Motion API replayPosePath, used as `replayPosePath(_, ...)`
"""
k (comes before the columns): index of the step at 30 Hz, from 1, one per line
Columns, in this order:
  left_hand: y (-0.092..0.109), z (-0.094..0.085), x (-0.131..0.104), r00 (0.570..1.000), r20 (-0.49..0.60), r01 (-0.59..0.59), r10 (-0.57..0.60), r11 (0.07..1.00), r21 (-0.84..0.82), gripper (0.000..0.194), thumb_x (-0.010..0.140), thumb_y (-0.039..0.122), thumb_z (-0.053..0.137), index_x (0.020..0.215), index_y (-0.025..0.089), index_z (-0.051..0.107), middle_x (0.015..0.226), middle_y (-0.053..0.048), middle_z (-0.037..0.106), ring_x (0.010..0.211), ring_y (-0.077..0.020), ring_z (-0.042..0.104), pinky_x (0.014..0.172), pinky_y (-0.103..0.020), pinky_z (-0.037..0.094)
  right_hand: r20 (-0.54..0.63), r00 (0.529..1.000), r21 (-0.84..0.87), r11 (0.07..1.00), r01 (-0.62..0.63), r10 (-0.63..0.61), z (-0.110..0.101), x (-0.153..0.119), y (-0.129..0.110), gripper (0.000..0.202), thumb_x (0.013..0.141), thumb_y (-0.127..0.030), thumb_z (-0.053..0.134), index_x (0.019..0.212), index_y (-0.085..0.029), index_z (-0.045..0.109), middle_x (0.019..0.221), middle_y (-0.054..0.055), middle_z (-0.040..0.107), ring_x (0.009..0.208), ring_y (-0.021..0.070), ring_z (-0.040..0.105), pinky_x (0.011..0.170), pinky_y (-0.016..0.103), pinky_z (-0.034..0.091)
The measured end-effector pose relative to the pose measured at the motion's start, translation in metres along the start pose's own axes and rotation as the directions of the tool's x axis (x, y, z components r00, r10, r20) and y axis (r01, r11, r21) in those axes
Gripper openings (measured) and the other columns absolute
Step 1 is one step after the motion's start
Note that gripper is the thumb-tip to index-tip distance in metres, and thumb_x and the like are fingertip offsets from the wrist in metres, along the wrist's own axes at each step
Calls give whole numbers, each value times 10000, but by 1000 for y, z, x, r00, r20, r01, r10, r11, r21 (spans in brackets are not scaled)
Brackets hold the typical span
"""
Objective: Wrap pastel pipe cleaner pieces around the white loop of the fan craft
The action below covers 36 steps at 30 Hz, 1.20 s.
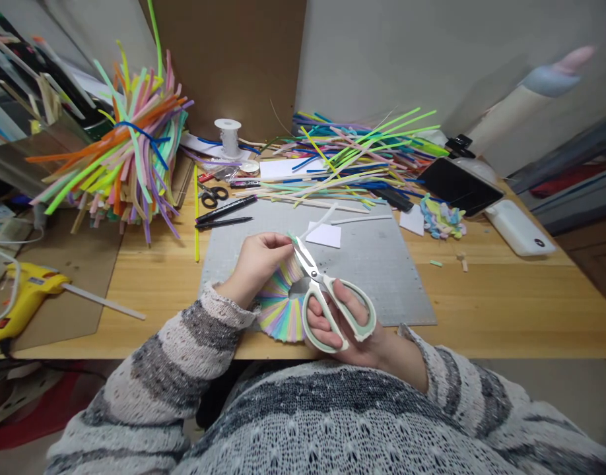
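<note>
while l hand (pixel 256 265) pinches fuzzy grn strip (pixel 292 235), r hand (pixel 358 343) holds metal-bladed scissors (pixel 313 273)

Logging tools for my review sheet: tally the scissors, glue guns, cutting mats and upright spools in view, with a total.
Scissors: 2 (white-handled pair, black-handled pair)
Glue gun: 1
Cutting mat: 1
Upright spool: 1
Total: 5

Yellow glue gun (pixel 23 297), white spool (pixel 228 140); dark-screened phone (pixel 460 185)

Wooden table (pixel 505 303), gray mat (pixel 382 277), black scissors (pixel 213 196), pipe cleaners (pixel 367 156)
</note>
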<state>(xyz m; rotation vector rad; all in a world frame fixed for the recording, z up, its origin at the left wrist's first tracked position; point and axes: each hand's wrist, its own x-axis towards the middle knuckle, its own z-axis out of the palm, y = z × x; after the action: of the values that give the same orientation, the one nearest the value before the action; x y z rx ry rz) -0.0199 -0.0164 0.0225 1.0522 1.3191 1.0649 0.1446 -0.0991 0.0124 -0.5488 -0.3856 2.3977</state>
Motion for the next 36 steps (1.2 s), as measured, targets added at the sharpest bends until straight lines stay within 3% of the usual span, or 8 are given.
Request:
replayPosePath(8, -4, 0, 1, 999, -29, -34, 35, 999, 23, 163, 593, 242, 732, 700, 129, 683, 715, -28, 686, 653, -125, 595, 630, -239, 465, -26, 999, -18, 999, 31, -31, 7, 3, 2, 496, 810, -628, 534, 743, -140, 589, 567, -24, 500, 403, 38, 353, 413, 181, 320)
replayPosePath(16, -10, -1, 1, 985, -48, -158, 165, 980, 123, 166, 642, 258, 704, 739, 123, 706, 714, -39, 701, 656, -136, 614, 610, -233, 473, -32, 999, 29, 999, 27, -26, 18, 3, -3, 480, 830, -601, 533, 749, -131, 588, 598, -19, 516, 424, 40, 375, 457, 189, 360)
replayPosePath(24, -13, -1, 3, 985, -41, -158, 166, 974, 160, 147, 651, 238, 692, 741, 122, 703, 713, -41, 701, 649, -138, 615, 607, -236, 473, -4, 1000, 140, 990, -28, 29, 16, 2, -1, 457, 856, -575, 519, 725, -137, 535, 554, -61, 483, 383, 12, 338, 510, 188, 414)
replayPosePath(32, -10, -1, 3, 988, -9, -151, 154, 979, 139, 166, 646, 243, 712, 755, 118, 706, 732, -46, 703, 656, -133, 612, 627, -239, 466, -37, 998, 18, 998, 59, -59, 13, 6, 7, 418, 846, -529, 555, 677, -150, 509, 497, -76, 441, 351, 8, 309, 444, 172, 377)
replayPosePath(36, -10, -3, 6, 992, -13, -126, 128, 986, 106, 167, 630, 250, 731, 729, 124, 687, 697, -28, 676, 630, -123, 587, 603, -237, 446, -60, 972, -254, 946, 204, -226, 9, 0, -3, 446, 794, -597, 570, 686, -168, 514, 504, -65, 455, 346, 23, 380, 379, 168, 299)
